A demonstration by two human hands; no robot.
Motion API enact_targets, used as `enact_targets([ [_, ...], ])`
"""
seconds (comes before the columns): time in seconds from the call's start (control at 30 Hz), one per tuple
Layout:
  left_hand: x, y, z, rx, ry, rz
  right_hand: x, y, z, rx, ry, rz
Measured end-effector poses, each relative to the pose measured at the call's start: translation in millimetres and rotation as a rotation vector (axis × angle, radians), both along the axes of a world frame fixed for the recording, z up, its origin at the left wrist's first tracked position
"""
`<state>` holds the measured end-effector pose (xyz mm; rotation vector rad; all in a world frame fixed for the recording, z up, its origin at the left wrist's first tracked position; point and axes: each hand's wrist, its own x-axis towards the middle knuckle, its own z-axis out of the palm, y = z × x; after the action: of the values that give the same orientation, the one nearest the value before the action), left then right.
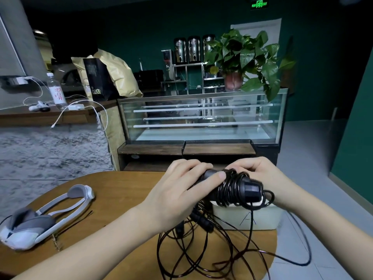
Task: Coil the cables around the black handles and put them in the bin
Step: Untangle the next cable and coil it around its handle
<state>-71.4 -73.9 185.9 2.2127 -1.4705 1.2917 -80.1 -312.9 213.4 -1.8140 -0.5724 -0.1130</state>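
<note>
Head view. Both hands hold one black handle [232, 186] above the round wooden desk [121, 199]. The left hand [181, 188] grips its far-left end, thumb pressed on top. The right hand [260, 174] has its fingers curled over the coiled cable [230, 188] wound round the handle's middle. Loose black cable [201, 255] lies tangled on the desk near the right edge, with further black handles [201, 219] in it. The white bin [248, 217], marked "A", stands directly below the held handle. A white and grey headset [40, 217] lies at the near left.
</note>
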Motion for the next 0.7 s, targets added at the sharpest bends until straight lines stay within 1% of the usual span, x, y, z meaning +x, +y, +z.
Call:
enact_targets([
  [0.07, -1.0, -0.9, 5.3, -0.058, 0.010, 0.010, -5.3, 5.6, -9.3, 0.000, -0.024, -0.037],
  [0.1, -0.8, -1.6, 8.0, -0.095, 0.027, 0.019, -8.6, 9.9, -14.6, 0.006, 0.005, -0.067],
  [0.17, -0.8, -3.3, 12.9, -0.145, 0.072, 0.038, -12.1, 18.9, -28.5, 0.043, 0.135, -0.102],
  [0.2, -0.1, -4.3, 15.0, -0.153, 0.090, 0.057, -13.6, 23.9, -34.5, 0.029, 0.184, -0.105],
  [0.23, 1.3, -5.3, 16.3, -0.149, 0.115, 0.091, -15.1, 28.8, -40.4, -0.018, 0.194, -0.103],
  [0.33, 5.3, -11.2, 19.5, -0.143, 0.252, 0.251, -27.3, 39.0, -40.1, -0.346, 0.051, -0.167],
  [0.37, 6.6, -12.6, 20.1, -0.132, 0.268, 0.305, -33.3, 40.9, -35.8, -0.440, 0.002, -0.189],
  [0.47, 9.7, -8.4, 19.8, -0.004, 0.176, 0.418, -52.7, 44.1, -14.6, -0.600, -0.109, -0.249],
  [0.57, 13.1, 3.9, 17.3, 0.105, 0.151, 0.419, -66.5, 41.7, 11.9, -0.728, -0.286, -0.353],
  [0.7, 12.9, 16.8, 13.1, 0.242, 0.144, 0.290, -61.9, 23.9, 38.5, -0.812, -0.548, -0.389],
])
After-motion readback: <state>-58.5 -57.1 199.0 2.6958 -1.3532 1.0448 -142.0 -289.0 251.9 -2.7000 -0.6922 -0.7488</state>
